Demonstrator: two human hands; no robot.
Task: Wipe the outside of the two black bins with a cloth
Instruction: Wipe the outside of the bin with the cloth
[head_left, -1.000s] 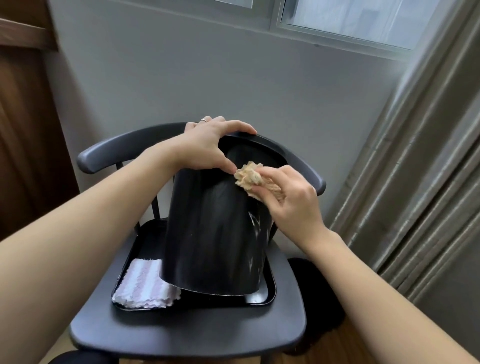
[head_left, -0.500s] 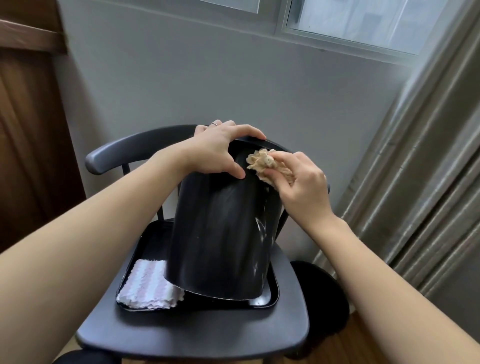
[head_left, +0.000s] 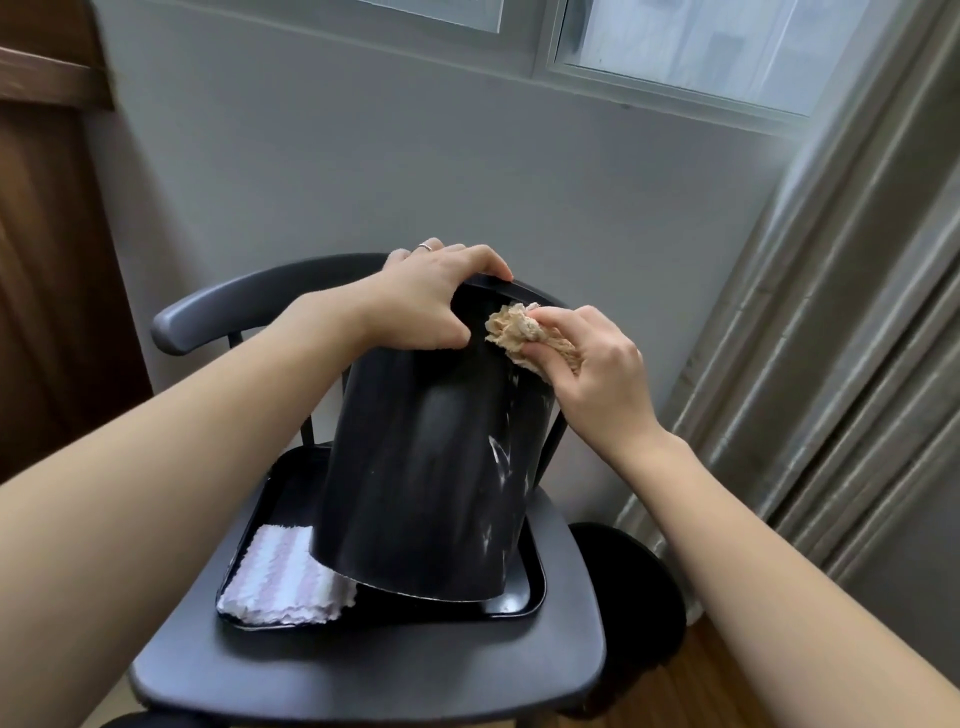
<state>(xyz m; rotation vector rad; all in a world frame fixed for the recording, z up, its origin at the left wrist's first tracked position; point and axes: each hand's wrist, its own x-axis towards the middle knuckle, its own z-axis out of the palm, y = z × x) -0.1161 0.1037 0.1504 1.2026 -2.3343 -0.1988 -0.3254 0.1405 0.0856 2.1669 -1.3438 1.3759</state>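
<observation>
A black bin (head_left: 426, 478) stands upside down and tilted on a black tray (head_left: 530, 597), white streaks on its right side. My left hand (head_left: 426, 301) grips the bin's upturned base edge at the top. My right hand (head_left: 597, 374) is closed on a crumpled beige cloth (head_left: 514, 330) pressed against the bin's upper right side, just right of my left thumb. A second black bin (head_left: 634, 597) stands on the floor to the right of the chair, partly hidden by the seat.
The tray rests on a dark chair (head_left: 363, 675) whose curved backrest (head_left: 249, 301) passes behind the bin. A folded pink-and-white striped cloth (head_left: 280, 582) lies in the tray's front left corner. Grey curtains (head_left: 841, 364) hang at right, a wooden door (head_left: 47, 260) at left.
My right hand with the beige cloth has slid up the bin's side toward its top edge, then slightly back down. The left hand keeps its grip.
</observation>
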